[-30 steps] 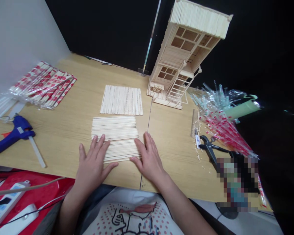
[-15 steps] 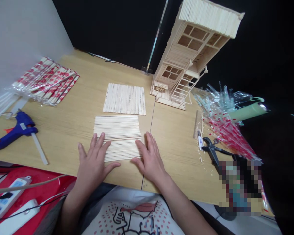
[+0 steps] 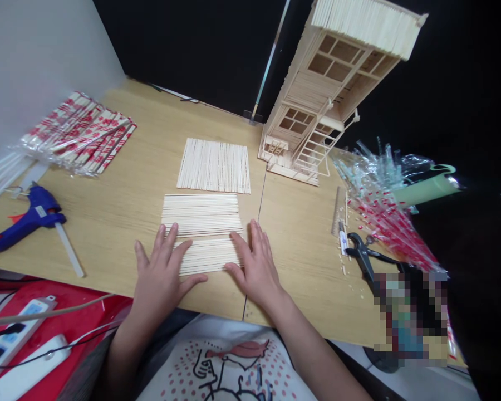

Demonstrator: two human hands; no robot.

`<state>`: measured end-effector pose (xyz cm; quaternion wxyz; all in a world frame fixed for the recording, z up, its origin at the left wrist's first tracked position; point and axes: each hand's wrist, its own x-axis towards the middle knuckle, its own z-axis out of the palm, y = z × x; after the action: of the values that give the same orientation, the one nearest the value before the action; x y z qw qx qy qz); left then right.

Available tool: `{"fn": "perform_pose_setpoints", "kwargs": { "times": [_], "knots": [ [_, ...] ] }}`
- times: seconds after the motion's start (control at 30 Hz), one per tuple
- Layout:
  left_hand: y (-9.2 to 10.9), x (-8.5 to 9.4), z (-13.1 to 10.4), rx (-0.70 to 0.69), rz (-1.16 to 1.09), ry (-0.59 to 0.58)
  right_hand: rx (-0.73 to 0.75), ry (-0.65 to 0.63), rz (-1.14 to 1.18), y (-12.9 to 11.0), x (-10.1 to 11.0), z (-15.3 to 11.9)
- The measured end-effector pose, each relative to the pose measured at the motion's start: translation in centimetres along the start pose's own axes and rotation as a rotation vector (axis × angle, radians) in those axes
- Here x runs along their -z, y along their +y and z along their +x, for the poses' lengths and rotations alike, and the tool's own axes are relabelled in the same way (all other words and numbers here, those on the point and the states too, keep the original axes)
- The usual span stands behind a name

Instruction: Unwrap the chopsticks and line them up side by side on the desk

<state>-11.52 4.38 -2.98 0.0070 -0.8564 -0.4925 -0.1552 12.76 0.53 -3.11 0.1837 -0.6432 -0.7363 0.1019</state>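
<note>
Thin pale wooden sticks [image 3: 204, 216] lie side by side across the table in front of me, with a narrow gap splitting them into an upper group and a lower group of sticks [image 3: 206, 257]. At their left ends rests my left hand [image 3: 162, 264], fingers spread. My right hand [image 3: 256, 262] lies at the right ends, fingers apart, with thumb and forefinger touching the stick ends. Just beyond is a flat panel of upright sticks [image 3: 214, 166], apart from both hands.
A wooden stick house model [image 3: 317, 111] stands at the back right. On the left are a blue glue gun [image 3: 37, 214] and packaged chopsticks [image 3: 81, 133]. To the right lie pliers [image 3: 361, 253], a ruler [image 3: 338, 211] and plastic-wrapped red-tipped sticks [image 3: 404, 228]. Power strips [image 3: 23, 334] sit lower left.
The gap between the upper and lower stick groups has widened slightly. Both hands stay at the stick ends, and the whole view has shifted a little.
</note>
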Motion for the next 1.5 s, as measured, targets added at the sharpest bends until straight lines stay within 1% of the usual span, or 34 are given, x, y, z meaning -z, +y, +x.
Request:
{"fn": "perform_pose_setpoints", "kwargs": {
  "times": [0.23,0.4,0.57,0.63,0.7,0.8,0.9,1.03,1.13,1.27,1.37,1.5],
  "knots": [
    [0.0,0.1,0.0,0.008,-0.022,-0.017,-0.002,-0.003,0.030,0.0,0.1,0.1],
    [0.1,-0.2,0.1,0.024,-0.023,-0.013,0.007,-0.024,-0.003,-0.1,0.1,0.3],
    [-0.1,-0.2,-0.1,0.007,-0.019,-0.005,0.021,0.012,0.031,-0.1,0.3,0.2],
    [-0.1,-0.2,-0.2,-0.002,-0.019,0.004,0.063,0.019,0.028,-0.2,0.4,0.2],
    [-0.2,-0.2,-0.2,-0.011,-0.019,0.016,0.148,-0.011,0.016,-0.5,0.6,0.4],
    [-0.3,-0.2,-0.3,-0.030,-0.025,0.040,0.287,-0.100,0.016,-1.3,0.8,1.1],
    [-0.5,-0.3,-0.4,-0.066,-0.063,0.074,0.352,-0.155,0.010,-2.2,1.0,2.1],
    [-0.9,-0.5,-0.8,-0.125,-0.154,0.096,0.362,-0.199,-0.045,-3.2,1.2,2.9],
    [-1.0,-0.6,-1.1,-0.140,-0.204,0.059,0.363,-0.222,-0.092,-3.8,1.3,2.7],
    [-1.0,-0.7,-1.2,-0.164,-0.206,0.001,0.359,-0.245,-0.179,-4.9,1.5,2.1],
    [-1.1,-0.9,-1.2,-0.192,-0.201,-0.002,0.352,-0.292,-0.231,-5.8,1.9,1.8],
    [-1.1,-0.9,-1.2,-0.225,-0.227,-0.002,0.296,-0.345,-0.303,-6.9,2.2,1.7]
  ]
}}
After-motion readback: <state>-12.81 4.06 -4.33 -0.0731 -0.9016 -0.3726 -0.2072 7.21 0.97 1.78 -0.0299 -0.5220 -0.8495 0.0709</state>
